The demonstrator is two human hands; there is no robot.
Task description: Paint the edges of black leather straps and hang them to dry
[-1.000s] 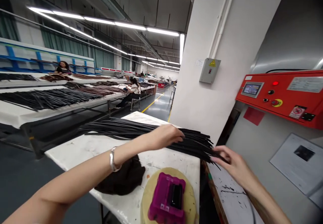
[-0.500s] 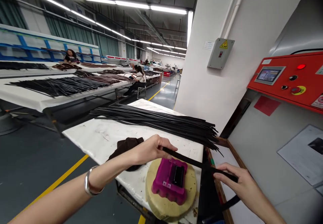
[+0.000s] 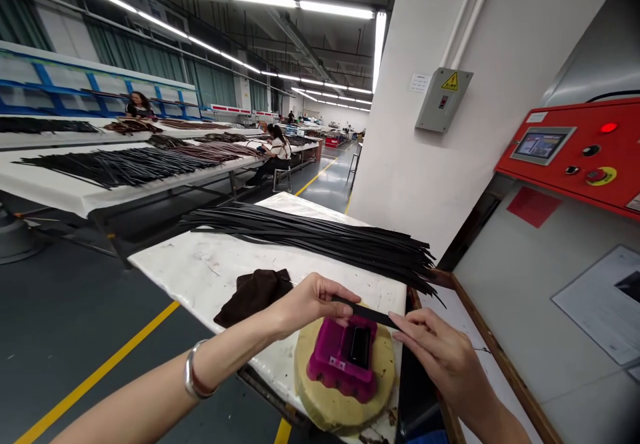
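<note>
Between my two hands I hold a short black strap [image 3: 367,313] just above a magenta block [image 3: 341,355] with a black slot in its top. My left hand [image 3: 309,301] pinches the strap's left end. My right hand [image 3: 436,352] pinches its right end, fingers closed over it. The magenta block sits on a round tan pad [image 3: 345,407] at the near corner of a white table [image 3: 215,271]. A large pile of long black straps [image 3: 320,237] lies across the table behind my hands.
A dark brown cloth [image 3: 253,292] lies left of the pad. To the right a wooden-edged bench [image 3: 493,357] stands below a red control panel [image 3: 570,154]. A white pillar [image 3: 425,117] carries a grey electrical box [image 3: 443,99]. Other people sit at long strap-covered tables [image 3: 100,184] far left.
My hands took one strap off the pile and brought it down over the magenta block. My right hand has slid left along the strap toward my left hand.
</note>
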